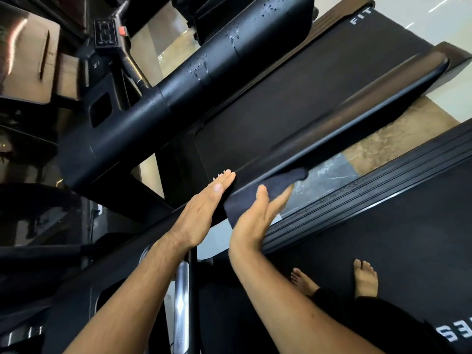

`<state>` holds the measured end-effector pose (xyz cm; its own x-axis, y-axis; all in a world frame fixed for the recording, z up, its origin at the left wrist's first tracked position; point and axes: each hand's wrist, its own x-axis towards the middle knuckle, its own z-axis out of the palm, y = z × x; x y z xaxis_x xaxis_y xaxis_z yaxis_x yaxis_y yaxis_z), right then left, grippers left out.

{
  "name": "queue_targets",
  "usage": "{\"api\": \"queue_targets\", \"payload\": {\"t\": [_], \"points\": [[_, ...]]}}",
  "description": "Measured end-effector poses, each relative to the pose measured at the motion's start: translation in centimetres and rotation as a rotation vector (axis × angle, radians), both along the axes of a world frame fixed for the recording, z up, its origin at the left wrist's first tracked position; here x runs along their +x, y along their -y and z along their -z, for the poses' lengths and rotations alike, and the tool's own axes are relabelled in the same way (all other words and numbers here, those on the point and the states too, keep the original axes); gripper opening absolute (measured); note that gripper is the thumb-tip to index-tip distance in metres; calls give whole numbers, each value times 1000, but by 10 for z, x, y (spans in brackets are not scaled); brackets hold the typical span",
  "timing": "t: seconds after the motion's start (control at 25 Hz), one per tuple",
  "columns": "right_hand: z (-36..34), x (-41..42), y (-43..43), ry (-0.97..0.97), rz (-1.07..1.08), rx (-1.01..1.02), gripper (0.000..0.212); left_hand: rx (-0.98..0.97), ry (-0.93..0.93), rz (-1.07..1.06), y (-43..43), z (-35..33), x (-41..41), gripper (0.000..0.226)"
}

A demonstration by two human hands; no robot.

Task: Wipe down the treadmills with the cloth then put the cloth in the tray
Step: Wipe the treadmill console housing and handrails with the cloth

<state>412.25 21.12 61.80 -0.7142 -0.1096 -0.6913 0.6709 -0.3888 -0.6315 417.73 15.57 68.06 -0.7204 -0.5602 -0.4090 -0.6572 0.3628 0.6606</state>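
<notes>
**Fig. Wiping pass along the black handrail [370, 103], viewed from above.**

- **Hands and cloth.** Your right hand [255, 218] lies flat on the dark cloth [281, 185]. Its fingers are straight and held together, pressing the cloth against the near face of the handrail at its lower end. A flap of cloth projects past the fingertips along the handrail. Your left hand [204, 210] rests on the handrail just beside the cloth, fingers straight and pressed together, holding nothing.
- **Technique (judged).** Draw the cloth toward the handrail's far rounded end in one long stroke. Fold it over the top edge so both the top and the near face are covered. Use the left hand to steady yourself on the part of the handrail already covered.
- **Surroundings.**
  - Beyond the handrail lies the far treadmill belt [293, 103].
  - Past that belt is a thick black upright [204, 70] beaded with water drops, which probably needs wiping too.
  - On your side of the handrail, a gap shows the floor.
  - Next comes a ribbed side rail [357, 200] with droplets, then the belt [408, 238] where your bare feet [365, 279] stand.
  - A chrome bar [181, 290] sits below the handrail's near end.
- **Obstacles.** You reach the handrail across the floor gap, so the far end may call for a step. No tray is in view.
</notes>
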Motion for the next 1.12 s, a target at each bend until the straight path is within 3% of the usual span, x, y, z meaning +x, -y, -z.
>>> {"api": "queue_targets", "payload": {"t": [0.08,0.16,0.2,0.36,0.48,0.52,0.6,0.68,0.8,0.96,1.12], "points": [[15,-4,17,29,98,58,79,-6,27,-18,0,-1,6,66],[38,-1,29,295,96,10,84,6,29,-42,0,-4,16,66],[34,5,25,335,52,-28,81,11,15,-57,0,-5,21,64],[-3,27,17,-5,61,44,69,17,-28,-95,2,-2,33,51],[28,29,39,353,72,27,60,-7,-1,-97,2,-4,43,63],[22,34,34,366,21,9,58,-5,-3,-108,3,-4,48,64],[-12,48,19,128,-21,3,59,-4,-18,-135,7,-2,57,60],[-5,54,29,59,8,74,63,-1,-13,-162,9,-1,62,58],[15,56,41,450,-4,26,49,-20,16,-167,9,-4,73,65],[-5,70,26,80,-70,39,58,-5,2,-192,14,-3,84,58],[24,65,31,364,-308,-46,53,-24,29,-211,15,-8,101,63]]}}
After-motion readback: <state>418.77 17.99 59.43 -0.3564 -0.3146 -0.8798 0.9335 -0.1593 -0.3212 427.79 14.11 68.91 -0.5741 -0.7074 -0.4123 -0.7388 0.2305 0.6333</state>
